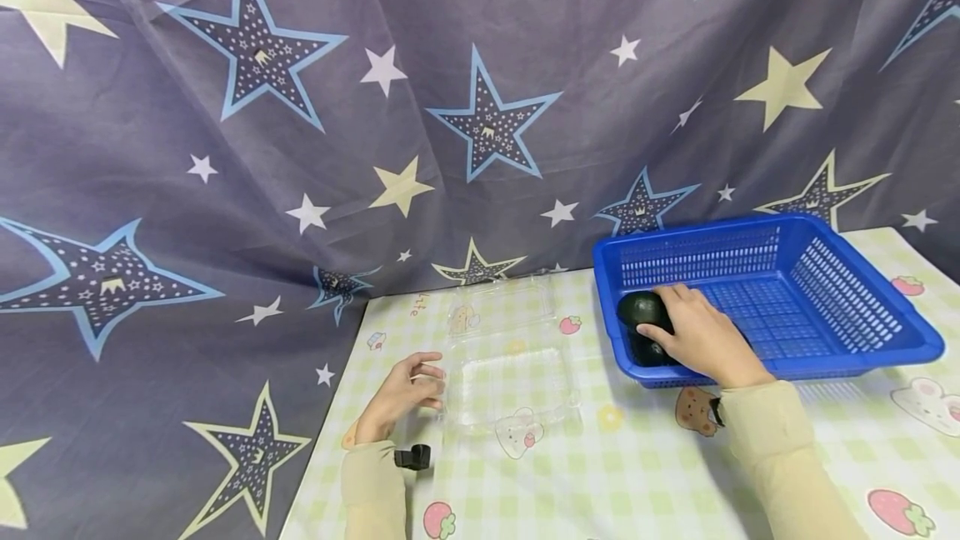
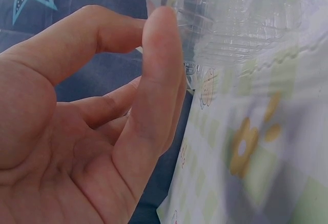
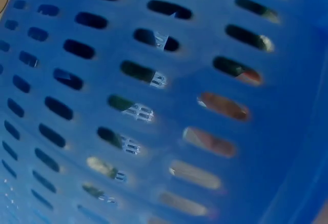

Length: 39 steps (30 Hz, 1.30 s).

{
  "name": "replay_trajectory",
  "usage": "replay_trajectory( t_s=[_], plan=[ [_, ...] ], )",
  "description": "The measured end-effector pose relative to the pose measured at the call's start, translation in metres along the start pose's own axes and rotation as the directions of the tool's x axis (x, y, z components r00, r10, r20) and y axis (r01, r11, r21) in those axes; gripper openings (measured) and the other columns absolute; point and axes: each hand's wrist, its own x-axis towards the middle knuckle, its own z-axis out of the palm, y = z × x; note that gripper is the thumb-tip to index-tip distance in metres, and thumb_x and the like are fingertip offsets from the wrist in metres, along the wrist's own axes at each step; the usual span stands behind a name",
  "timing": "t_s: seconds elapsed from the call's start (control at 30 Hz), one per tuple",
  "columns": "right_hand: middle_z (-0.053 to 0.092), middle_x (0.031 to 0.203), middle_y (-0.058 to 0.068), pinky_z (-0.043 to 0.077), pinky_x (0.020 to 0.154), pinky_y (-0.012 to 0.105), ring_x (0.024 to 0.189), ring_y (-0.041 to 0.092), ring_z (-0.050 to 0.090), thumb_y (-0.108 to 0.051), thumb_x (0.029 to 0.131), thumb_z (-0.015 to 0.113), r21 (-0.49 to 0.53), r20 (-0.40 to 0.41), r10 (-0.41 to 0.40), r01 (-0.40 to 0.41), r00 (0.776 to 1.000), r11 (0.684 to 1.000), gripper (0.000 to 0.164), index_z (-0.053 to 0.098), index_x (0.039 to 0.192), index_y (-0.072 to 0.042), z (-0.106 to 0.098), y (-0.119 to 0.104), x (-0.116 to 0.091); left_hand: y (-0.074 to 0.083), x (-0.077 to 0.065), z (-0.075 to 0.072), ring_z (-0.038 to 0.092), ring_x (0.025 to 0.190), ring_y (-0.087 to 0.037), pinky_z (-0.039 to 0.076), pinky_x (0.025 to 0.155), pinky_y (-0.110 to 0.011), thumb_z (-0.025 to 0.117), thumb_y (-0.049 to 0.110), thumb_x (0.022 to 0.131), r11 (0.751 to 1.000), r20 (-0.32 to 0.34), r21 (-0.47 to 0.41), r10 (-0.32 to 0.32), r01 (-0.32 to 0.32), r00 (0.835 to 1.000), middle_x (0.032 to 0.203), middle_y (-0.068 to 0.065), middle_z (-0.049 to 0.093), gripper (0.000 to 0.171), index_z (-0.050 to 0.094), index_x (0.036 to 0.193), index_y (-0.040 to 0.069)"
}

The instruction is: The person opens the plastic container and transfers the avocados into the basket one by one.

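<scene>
At the left end of the basket, my right hand (image 1: 697,336) grips a dark green avocado (image 1: 640,308), thumb on its near side. Another dark avocado (image 1: 647,350) lies below it, partly covered. The blue plastic basket (image 1: 885,362) has slotted walls; through its slots in the right wrist view, dark green and skin show only in pieces. A clear plastic clamshell box (image 1: 517,390) lies unfolded on the table, its lid (image 1: 502,307) toward the back. Beside the box's left edge is my left hand (image 1: 405,394), fingers loosely bent; whether the fingertips touch the plastic is unclear.
A checked tablecloth (image 1: 555,490) with cartoon prints covers the table. Behind it hangs a grey curtain (image 1: 360,7) patterned with stars, close to the backs of box and basket. The basket stands right of the box, with a strip of tablecloth between them.
</scene>
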Motion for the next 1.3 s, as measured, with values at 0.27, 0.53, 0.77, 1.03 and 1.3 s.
replay_trajectory(
  t_s=[0.27, 0.53, 0.77, 1.03, 1.3],
  plan=[
    [0.051, 0.129, 0.033, 0.047, 0.089, 0.069, 0.118, 0.050, 0.048, -0.035, 0.096, 0.065, 0.010, -0.016, 0.031, -0.031, 0.999, 0.999, 0.063, 0.045, 0.138, 0.008, 0.004, 0.007, 0.005, 0.002, -0.001, -0.001, 0.066, 0.077, -0.021, 0.064, 0.074, -0.036, 0.063, 0.003, 0.089, 1.000, 0.006, 0.007, -0.004, 0.004, 1.000, 0.125, -0.031, 0.051, 0.063, 0.039, 0.146, -0.004],
    [0.050, 0.131, 0.036, 0.045, 0.091, 0.072, 0.119, 0.053, 0.047, -0.040, 0.095, 0.064, 0.025, -0.015, 0.064, -0.063, 0.998, 0.998, 0.067, 0.046, 0.136, 0.010, 0.008, 0.010, 0.011, -0.002, 0.001, -0.002, 0.065, 0.078, -0.022, 0.064, 0.073, -0.035, 0.063, 0.002, 0.089, 1.000, 0.011, 0.001, -0.002, 0.002, 1.000, 0.123, -0.029, 0.053, 0.062, 0.038, 0.146, -0.005],
    [0.045, 0.136, 0.040, 0.041, 0.097, 0.074, 0.124, 0.056, 0.043, -0.043, 0.097, 0.060, 0.017, 0.018, 0.087, -0.087, 0.996, 0.996, 0.071, 0.043, 0.138, 0.013, 0.009, 0.010, 0.015, -0.004, 0.001, -0.002, 0.065, 0.078, -0.021, 0.064, 0.072, -0.034, 0.064, 0.002, 0.089, 1.000, 0.015, -0.006, 0.003, -0.003, 1.000, 0.121, -0.029, 0.053, 0.063, 0.038, 0.146, -0.006],
    [0.050, 0.127, 0.038, 0.046, 0.089, 0.071, 0.118, 0.054, 0.045, -0.032, 0.098, 0.061, -0.026, 0.038, 0.061, -0.060, 0.997, 0.998, 0.060, 0.046, 0.135, 0.012, 0.013, 0.014, 0.016, -0.003, 0.002, -0.002, 0.065, 0.080, -0.023, 0.065, 0.072, -0.034, 0.065, 0.002, 0.088, 1.000, 0.022, -0.012, 0.006, -0.006, 1.000, 0.121, -0.030, 0.053, 0.064, 0.038, 0.146, -0.006],
    [0.051, 0.125, 0.037, 0.047, 0.089, 0.070, 0.117, 0.053, 0.044, -0.025, 0.097, 0.062, -0.043, 0.029, 0.047, -0.045, 0.998, 0.998, 0.056, 0.045, 0.135, 0.012, 0.018, 0.016, 0.018, -0.002, 0.001, -0.003, 0.065, 0.075, -0.020, 0.064, 0.070, -0.032, 0.064, 0.002, 0.088, 1.000, 0.009, -0.011, -0.007, 0.007, 1.000, 0.123, -0.032, 0.052, 0.064, 0.038, 0.146, -0.007]
  ],
)
